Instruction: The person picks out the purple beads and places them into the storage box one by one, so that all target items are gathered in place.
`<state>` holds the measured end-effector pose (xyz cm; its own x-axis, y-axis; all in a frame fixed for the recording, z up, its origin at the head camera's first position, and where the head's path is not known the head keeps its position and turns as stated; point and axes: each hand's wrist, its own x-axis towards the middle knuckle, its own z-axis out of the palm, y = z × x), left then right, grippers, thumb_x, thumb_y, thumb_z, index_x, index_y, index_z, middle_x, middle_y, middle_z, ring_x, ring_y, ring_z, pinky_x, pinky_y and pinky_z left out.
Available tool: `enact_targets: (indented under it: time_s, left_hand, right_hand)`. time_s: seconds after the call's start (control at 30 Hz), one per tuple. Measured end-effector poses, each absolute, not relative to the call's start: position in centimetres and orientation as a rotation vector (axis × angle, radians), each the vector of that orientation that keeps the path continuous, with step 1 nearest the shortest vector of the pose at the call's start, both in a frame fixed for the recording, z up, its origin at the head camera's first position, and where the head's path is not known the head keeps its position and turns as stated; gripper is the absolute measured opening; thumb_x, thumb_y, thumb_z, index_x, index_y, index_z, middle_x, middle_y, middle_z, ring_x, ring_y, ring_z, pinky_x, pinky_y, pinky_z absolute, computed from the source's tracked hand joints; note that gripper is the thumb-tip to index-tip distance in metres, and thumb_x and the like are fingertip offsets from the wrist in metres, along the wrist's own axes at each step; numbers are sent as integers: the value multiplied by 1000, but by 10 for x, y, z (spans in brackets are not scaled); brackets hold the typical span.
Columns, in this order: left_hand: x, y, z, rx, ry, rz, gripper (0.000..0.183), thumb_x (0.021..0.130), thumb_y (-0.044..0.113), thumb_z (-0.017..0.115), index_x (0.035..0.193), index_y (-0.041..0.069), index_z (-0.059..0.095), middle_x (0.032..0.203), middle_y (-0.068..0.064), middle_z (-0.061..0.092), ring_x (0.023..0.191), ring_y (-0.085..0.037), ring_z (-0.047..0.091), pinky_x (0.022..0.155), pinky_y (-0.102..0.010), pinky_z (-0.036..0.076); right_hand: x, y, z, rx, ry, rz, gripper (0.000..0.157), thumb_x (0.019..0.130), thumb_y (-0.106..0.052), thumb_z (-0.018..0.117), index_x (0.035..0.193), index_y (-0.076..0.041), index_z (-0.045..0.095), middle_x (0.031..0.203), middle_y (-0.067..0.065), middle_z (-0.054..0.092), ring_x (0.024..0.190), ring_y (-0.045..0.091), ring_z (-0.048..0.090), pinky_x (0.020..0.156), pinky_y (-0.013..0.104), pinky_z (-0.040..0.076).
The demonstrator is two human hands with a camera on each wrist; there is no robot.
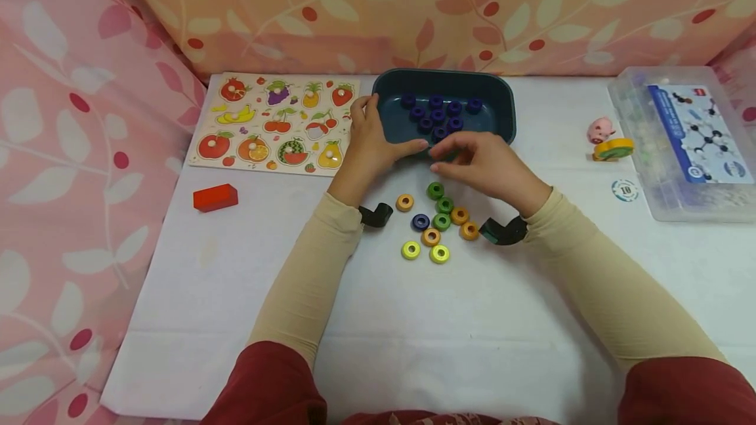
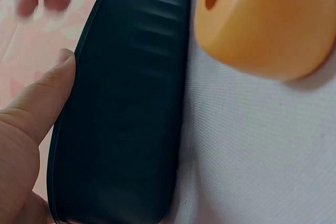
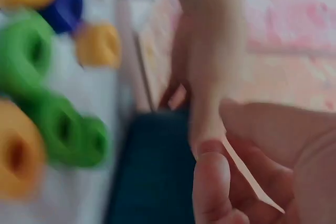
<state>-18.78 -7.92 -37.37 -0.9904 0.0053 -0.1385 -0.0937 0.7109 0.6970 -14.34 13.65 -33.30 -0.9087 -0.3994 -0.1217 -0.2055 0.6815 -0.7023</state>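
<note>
A dark teal plastic tray [image 1: 508,107] holds several purple rings [image 1: 437,115]. My left hand [image 1: 371,143] grips its near-left corner, thumb along the front rim and the other fingers at the left end. In the left wrist view, that thumb [image 2: 50,90] lies against the rim. Over the tray's front edge is my right hand [image 1: 487,166], fingers loosely bent and thumb apart, with nothing visible between them. Loose beads lie on the cloth in front: green rings [image 1: 444,205], orange rings [image 1: 459,216], yellow rings [image 1: 440,254] and one dark blue ring [image 1: 420,222].
A fruit puzzle board [image 1: 268,124] lies left of the tray, with a red block [image 1: 215,198] below it. To the right are a pink pig figure [image 1: 600,130], a yellow-and-green toy piece [image 1: 613,149], a round sticker [image 1: 625,190] and a clear plastic case [image 1: 640,202]. Patterned curtains border the table.
</note>
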Motion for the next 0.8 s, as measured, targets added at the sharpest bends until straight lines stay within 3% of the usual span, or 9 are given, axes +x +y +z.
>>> enact_targets:
  time_s: [0.13, 0.27, 0.37, 0.8]
  left_hand:
    - [-187, -80, -374, -70, 2785, 1143, 132, 66, 70, 81, 162, 18, 7, 161, 0, 4, 148, -26, 25, 120, -38, 30]
    - [-187, -80, -374, -60, 2792, 1148, 131, 66, 70, 82, 162, 18, 8, 161, 1, 5, 147, -25, 25, 120, -37, 30]
    - [-187, -79, -373, -58, 2795, 1147, 132, 65, 70, 82, 161, 18, 8, 160, 0, 5, 147, -25, 26, 120, -36, 31]
    - [-186, -80, -374, -45, 2806, 1148, 132, 65, 71, 81, 161, 17, 9, 160, 0, 6, 147, -24, 25, 120, -35, 30]
  right_hand:
    - [-118, 127, -346, -709, 2567, -911, 23, 85, -29, 82, 106, -21, 76, 98, -8, 73, 78, 15, 57, 66, 30, 47]
    - [-101, 121, -358, -854, 2555, -802, 21, 83, -27, 83, 102, -24, 78, 98, -11, 72, 86, 15, 57, 79, 32, 46]
    - [-97, 118, -364, -859, 2569, -755, 20, 81, -26, 84, 100, -25, 78, 96, -12, 71, 92, 15, 57, 85, 34, 46]
    - [-99, 113, -369, -816, 2582, -772, 18, 84, -26, 81, 101, -22, 77, 99, -10, 72, 92, 15, 60, 88, 36, 47]
